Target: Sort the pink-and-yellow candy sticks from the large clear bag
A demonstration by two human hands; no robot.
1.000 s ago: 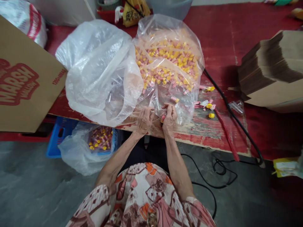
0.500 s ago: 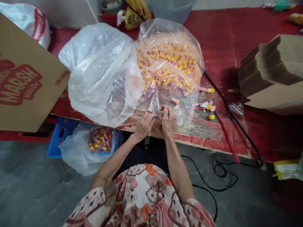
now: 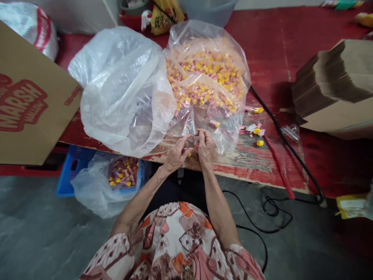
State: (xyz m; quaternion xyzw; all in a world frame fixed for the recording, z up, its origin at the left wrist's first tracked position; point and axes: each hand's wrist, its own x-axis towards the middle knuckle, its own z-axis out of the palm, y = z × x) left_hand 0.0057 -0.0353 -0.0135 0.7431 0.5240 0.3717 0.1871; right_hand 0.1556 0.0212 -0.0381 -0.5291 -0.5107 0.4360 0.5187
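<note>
At the table's near edge, my left hand [image 3: 175, 154] is closed around a small pink tube with a yellow cap [image 3: 189, 154], mostly covered by the fingers. Close beside it my right hand [image 3: 205, 149] pinches a small pink piece [image 3: 197, 145]; its full shape is hidden. Just beyond the hands lies a clear plastic bag [image 3: 201, 31] full of pink tubes with yellow caps [image 3: 210, 74]. One loose capped tube [image 3: 215, 123] rests near its mouth. Left of that bag is a whitish plastic bag [image 3: 116, 77] with dark contents low down.
A blue crate [image 3: 64, 182] with lined contents of capped tubes stands below the table at left. A carton [image 3: 37, 140] is at far left, stacked brown cardboard [image 3: 335, 89] at right. A black cable [image 3: 291, 148] crosses the red table [image 3: 265, 50]; a yellow cap [image 3: 260, 143] lies there.
My left thumb and fingers have spread slightly around a capped tube that now shows between them. My right hand stays nearly in place. The whole view has shifted slightly.
</note>
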